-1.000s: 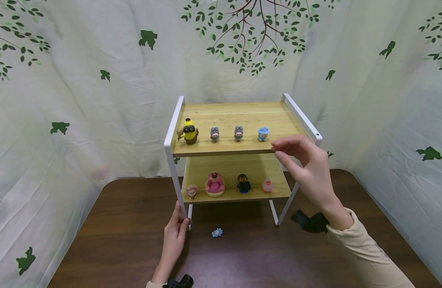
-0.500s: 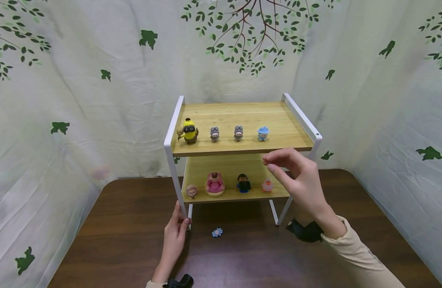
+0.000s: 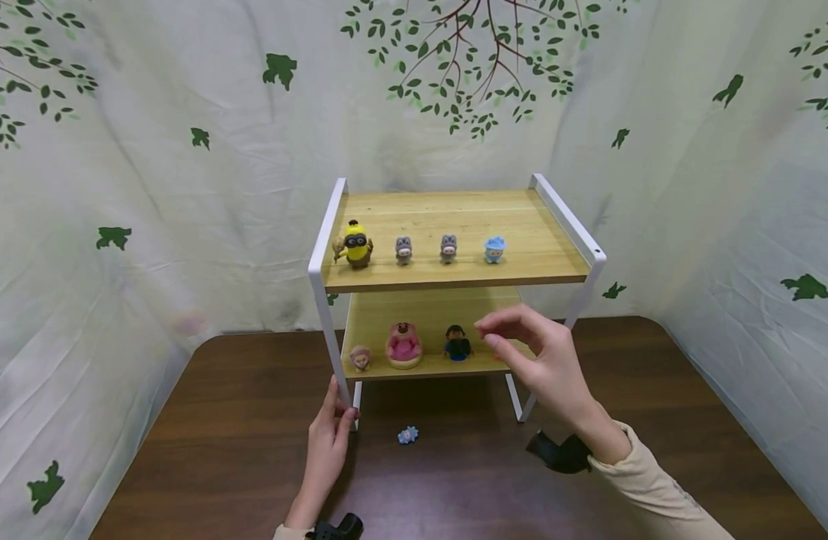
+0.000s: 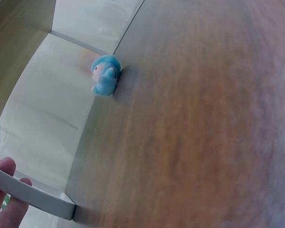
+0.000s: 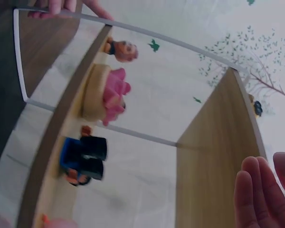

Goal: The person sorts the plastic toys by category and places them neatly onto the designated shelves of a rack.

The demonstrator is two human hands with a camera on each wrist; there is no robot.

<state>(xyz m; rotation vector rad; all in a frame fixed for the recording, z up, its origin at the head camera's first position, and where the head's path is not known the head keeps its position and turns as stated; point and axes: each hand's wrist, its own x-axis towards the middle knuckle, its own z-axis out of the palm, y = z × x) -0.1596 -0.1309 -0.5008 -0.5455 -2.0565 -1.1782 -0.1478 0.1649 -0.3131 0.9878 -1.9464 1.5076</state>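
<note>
My left hand (image 3: pixel 329 439) holds the lower front left leg of a two-tier white-framed wooden shelf (image 3: pixel 454 206); in the left wrist view, fingers (image 4: pixel 12 213) lie against the white leg. Before the lower tier, my right hand (image 3: pixel 549 367) hovers with bent fingers, thumb apart and nothing held. It mostly hides a small pink duck figurine (image 5: pixel 61 224) in the head view. Nearest to its fingertips is a dark-haired figurine (image 3: pixel 457 345) in blue and black. On the table in front of the shelf is a small light-blue figurine (image 3: pixel 408 435), lying down.
On the upper tier stand a yellow minion figurine (image 3: pixel 355 246), two grey figurines (image 3: pixel 403 250) and a blue-hatted one (image 3: pixel 495 250). A pink bear (image 3: pixel 403 346) and a small pale figurine (image 3: pixel 360 358) share the lower tier. Brown table (image 3: pixel 218 450) underneath; leaf-printed cloth (image 3: pixel 151 225) behind.
My right hand has moved down and left, from beside the upper tier's front edge to before the lower tier, and now covers the duck. The left hand has stayed on the leg.
</note>
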